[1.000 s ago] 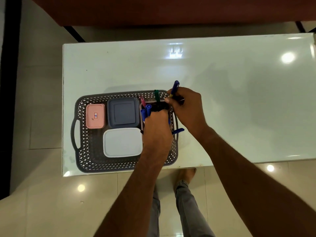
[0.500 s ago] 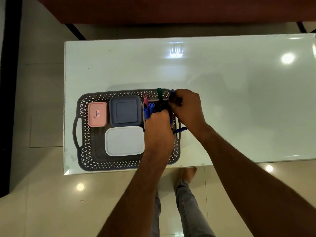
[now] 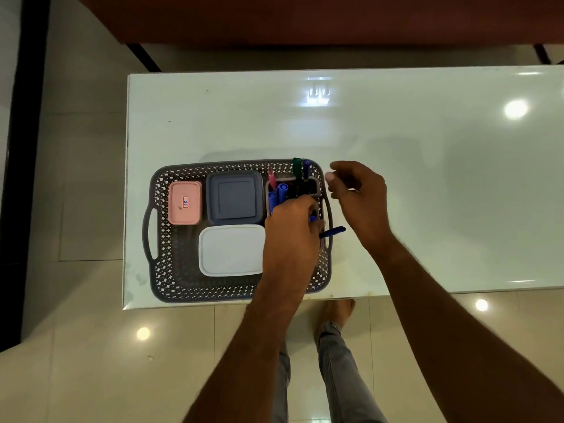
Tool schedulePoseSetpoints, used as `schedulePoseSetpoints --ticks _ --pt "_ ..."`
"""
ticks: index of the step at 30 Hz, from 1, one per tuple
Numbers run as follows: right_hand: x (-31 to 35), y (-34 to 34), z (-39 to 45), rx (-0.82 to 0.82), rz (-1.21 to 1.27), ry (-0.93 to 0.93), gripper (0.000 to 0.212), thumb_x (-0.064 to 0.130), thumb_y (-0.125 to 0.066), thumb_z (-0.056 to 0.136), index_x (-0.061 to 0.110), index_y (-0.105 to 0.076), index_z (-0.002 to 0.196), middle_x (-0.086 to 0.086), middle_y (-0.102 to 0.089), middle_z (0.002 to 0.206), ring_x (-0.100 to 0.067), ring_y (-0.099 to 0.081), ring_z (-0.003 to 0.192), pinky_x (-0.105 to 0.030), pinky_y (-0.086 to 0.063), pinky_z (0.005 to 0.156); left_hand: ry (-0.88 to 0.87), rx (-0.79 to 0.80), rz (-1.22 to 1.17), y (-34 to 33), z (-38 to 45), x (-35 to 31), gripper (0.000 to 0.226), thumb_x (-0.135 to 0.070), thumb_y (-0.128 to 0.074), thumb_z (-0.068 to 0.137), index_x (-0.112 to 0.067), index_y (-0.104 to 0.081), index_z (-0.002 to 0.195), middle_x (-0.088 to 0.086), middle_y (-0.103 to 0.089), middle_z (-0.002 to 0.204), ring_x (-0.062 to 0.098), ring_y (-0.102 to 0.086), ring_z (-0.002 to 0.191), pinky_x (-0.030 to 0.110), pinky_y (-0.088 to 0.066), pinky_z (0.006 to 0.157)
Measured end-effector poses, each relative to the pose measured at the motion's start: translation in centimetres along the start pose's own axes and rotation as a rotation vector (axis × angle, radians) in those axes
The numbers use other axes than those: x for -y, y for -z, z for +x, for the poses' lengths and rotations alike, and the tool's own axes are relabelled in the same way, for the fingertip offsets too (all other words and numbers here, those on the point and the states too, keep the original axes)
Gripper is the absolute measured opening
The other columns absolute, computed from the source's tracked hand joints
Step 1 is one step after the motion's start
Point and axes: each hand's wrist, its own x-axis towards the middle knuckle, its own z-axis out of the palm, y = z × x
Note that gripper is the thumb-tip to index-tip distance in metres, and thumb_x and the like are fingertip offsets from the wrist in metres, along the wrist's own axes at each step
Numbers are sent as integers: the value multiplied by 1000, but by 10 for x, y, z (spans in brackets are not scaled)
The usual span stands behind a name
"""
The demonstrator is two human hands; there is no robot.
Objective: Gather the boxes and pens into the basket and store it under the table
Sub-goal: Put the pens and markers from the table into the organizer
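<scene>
A grey lattice basket (image 3: 158,279) sits near the table's front left edge. Inside it lie a pink box (image 3: 184,203), a blue-grey box (image 3: 234,197) and a white box (image 3: 230,250). At its right end a grey pen holder (image 3: 316,181) holds several pens (image 3: 282,190), including green and dark blue ones standing at the back. My left hand (image 3: 291,236) curls over the holder's near part; a blue pen (image 3: 334,231) sticks out from under it across the basket rim. My right hand (image 3: 358,196) hovers just right of the basket, fingers apart, holding nothing.
The white glossy table (image 3: 427,178) stretches right of the basket. Its front edge runs just below the basket, with tiled floor (image 3: 91,361) and my legs beneath. A dark red piece of furniture (image 3: 305,19) stands beyond the far edge.
My right hand lowered the dark blue pen into the holder, let it go and drew away to the right. My left hand stayed over the holder.
</scene>
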Motion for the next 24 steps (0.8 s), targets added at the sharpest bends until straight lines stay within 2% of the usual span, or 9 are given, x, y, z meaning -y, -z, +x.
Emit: schedulePoseSetpoints --ticks 1,3,8,12,15,19,24 --pt "-2 2 -2 -12 81 -40 20 19 -70 93 11 -72 111 -5 -75 96 -19 -73 86 -36 -62 79 -25 -26 -31 2 -1 2 14 -11 -71 91 -10 -70 105 2 -73 100 12 -69 87 18 -56 79" --pt "-5 6 -8 -36 250 -119 22 17 -64 98 5 -70 115 -11 -75 102 -23 -73 89 -37 -61 80 -62 -92 -96 7 -4 6 17 -17 -72 92 -13 -71 108 -2 -74 99 3 -66 83 8 -52 75" --pt "-15 10 -21 -44 482 -226 34 26 -52 105 2 -63 127 -15 -71 120 -33 -69 110 -42 -57 96 -67 -285 -201 30 -5 30 30 -23 -74 90 -14 -70 118 -5 -71 106 3 -66 94 10 -54 84" --pt "-18 8 -32 -5 533 -270 56 43 -47 97 4 -57 136 -12 -68 130 -29 -66 119 -44 -52 105 -68 -347 -250 54 -1 54 37 -22 -76 89 -13 -67 124 -3 -70 118 3 -65 109 13 -51 95" --pt "-20 4 -37 20 526 -270 61 48 -43 96 6 -54 139 -9 -66 133 -26 -64 123 -47 -47 110 -71 -359 -247 74 0 72 43 -22 -74 91 -13 -63 131 -3 -67 128 4 -61 119 15 -48 102" --pt "-23 -2 -42 48 518 -302 65 52 -38 96 8 -51 142 -5 -64 137 -21 -61 128 -48 -43 114 -54 -432 -250 101 5 104 43 -22 -73 92 -13 -62 133 -5 -67 126 2 -62 115 8 -45 97" --pt "-26 -13 -47 41 585 -356 65 52 -43 96 7 -53 141 -8 -64 137 -24 -59 129 -54 -40 115 52 -458 -332 125 11 160 46 -26 -69 96 -15 -58 139 -3 -62 138 9 -58 128 32 -44 113"
